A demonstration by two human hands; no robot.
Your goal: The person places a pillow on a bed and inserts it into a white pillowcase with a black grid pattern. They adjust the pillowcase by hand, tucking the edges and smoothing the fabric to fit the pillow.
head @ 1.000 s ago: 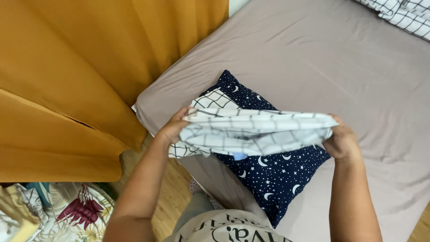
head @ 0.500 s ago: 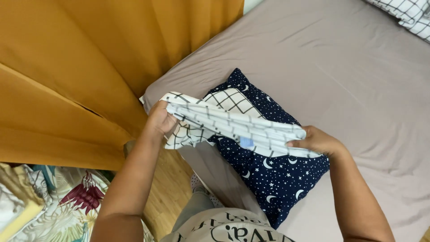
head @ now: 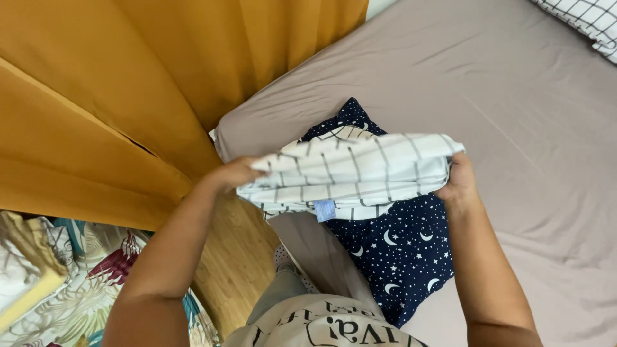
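Left hand (head: 234, 175) and right hand (head: 457, 183) grip the white checked pillowcase (head: 353, 170) ends above the starry pillow (head: 398, 247) at the bed (head: 514, 115) corner.

Pillowcase (head: 357, 168): white fabric with a thin dark grid pattern, bunched into soft horizontal folds and stretched wide, held up off the bed. A small pale blue tag hangs from its lower edge, near the middle. Its opening end is drawn over the upper part of the pillow.

Pillow (head: 402, 254): dark navy cover printed with white stars and crescent moons, roughly square, lying cornerwise near the bed's edge; upper portion partly hidden under the white fabric.
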